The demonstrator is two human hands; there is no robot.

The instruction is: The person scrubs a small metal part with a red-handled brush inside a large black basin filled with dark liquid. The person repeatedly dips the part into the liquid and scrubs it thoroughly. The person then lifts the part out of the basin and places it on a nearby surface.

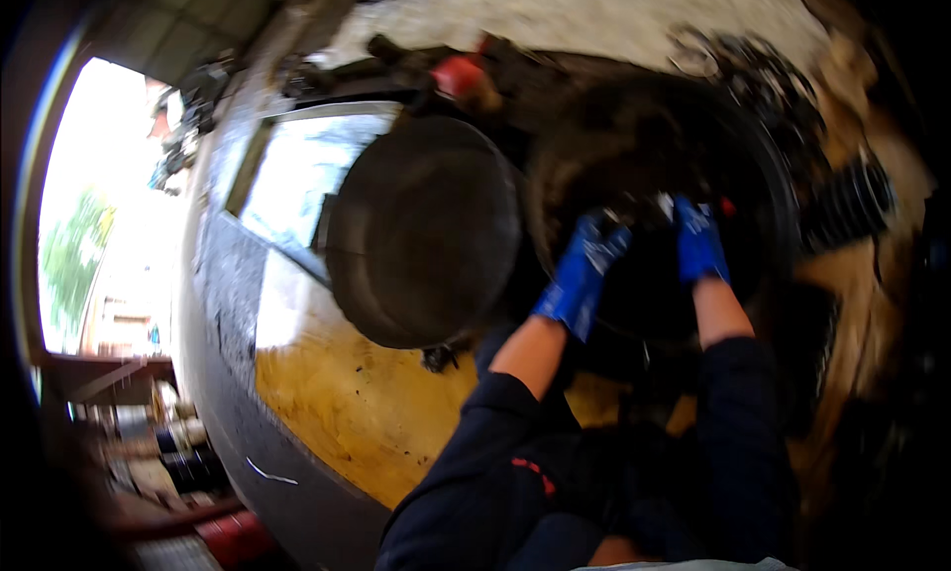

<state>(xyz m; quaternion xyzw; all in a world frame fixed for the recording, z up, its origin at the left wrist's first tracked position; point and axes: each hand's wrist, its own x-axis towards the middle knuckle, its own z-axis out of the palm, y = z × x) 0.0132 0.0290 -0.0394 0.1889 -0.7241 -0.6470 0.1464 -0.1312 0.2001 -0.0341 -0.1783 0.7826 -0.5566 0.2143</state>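
Both my hands wear blue gloves and reach into a large dark round tub (778,190). My left hand (586,264) is at the tub's near left side, its fingers curled in at a dark thing with a shiny edge. My right hand (699,239) is a short way to the right, fingers bent inward. A small pale, shiny piece (654,210) shows between the two hands, nearest the right fingertips. Blur and the dark inside of the tub hide its kind. A small red spot (728,207) lies just beside the right glove.
Left of the tub stands a second round dark basin (421,234). Beyond it are a shallow metal-rimmed tray (312,165) and a red rounded object (459,77). Tangled metal parts (758,71) and a black ribbed cylinder (850,207) lie right. Yellow surface (367,408) extends below the basin.
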